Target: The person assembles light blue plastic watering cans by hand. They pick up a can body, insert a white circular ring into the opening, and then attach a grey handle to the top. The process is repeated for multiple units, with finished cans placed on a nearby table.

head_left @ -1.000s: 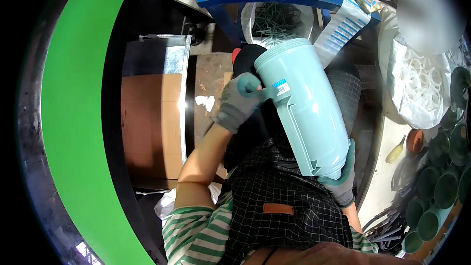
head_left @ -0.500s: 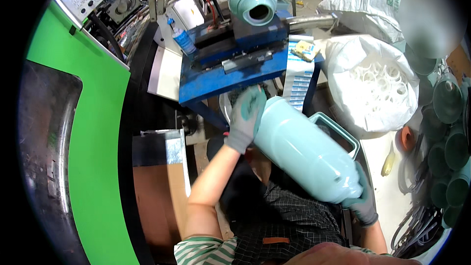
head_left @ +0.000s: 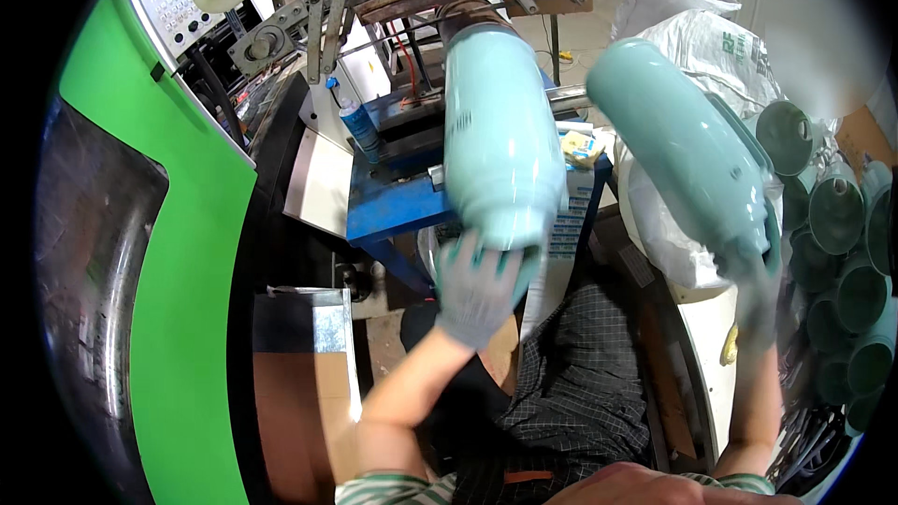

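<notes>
Seen from above, a person in grey and teal work gloves sits with a dark checked apron [head_left: 585, 383] over the lap. The left hand [head_left: 477, 292] reaches forward, its fingers against the narrow near end of a glossy pale-teal shell [head_left: 505, 126]; blur makes it impossible to tell whether they grip it. This shell lies lengthwise at centre, its far end against a dark machine fitting [head_left: 468, 14], above a blue stand [head_left: 398, 210]. The right hand [head_left: 753, 299], also blurred, grasps the narrow lower end of a second teal shell [head_left: 664, 136], which tilts up and leftward in front of a white sack [head_left: 659, 238]. At far right, teal tubular pieces [head_left: 837, 215] are stacked. To the left are a bright green panel [head_left: 192, 290] and a cardboard box [head_left: 290, 402].
</notes>
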The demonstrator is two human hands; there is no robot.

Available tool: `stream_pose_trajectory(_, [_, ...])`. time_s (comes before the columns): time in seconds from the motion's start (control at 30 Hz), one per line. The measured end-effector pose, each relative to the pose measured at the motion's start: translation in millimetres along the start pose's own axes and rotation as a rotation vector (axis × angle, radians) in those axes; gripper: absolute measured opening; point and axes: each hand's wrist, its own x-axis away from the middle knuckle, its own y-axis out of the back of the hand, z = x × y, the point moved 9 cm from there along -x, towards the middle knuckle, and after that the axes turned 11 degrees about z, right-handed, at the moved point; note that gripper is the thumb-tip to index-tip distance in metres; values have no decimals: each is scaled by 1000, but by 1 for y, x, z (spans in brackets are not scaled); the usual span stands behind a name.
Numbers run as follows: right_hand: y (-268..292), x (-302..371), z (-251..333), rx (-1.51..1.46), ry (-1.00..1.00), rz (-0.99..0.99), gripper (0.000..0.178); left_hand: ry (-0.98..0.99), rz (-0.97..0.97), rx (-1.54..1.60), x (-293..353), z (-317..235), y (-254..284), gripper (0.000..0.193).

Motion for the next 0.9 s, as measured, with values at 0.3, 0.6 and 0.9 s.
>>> stream_pose_trajectory(0.3, [-253,-83,-10,-300,-82,372,99,6,331,550,135,-36,42,28])
stream_pose_trajectory(0.6, [-411,-200,-42,-685,-371,310,60,-124,332,698,141,-73,55,24])
stream_pose_trajectory(0.9, [-375,-127,-71,-480,-33,458,73,-24,334,676,178,-68,42,25])
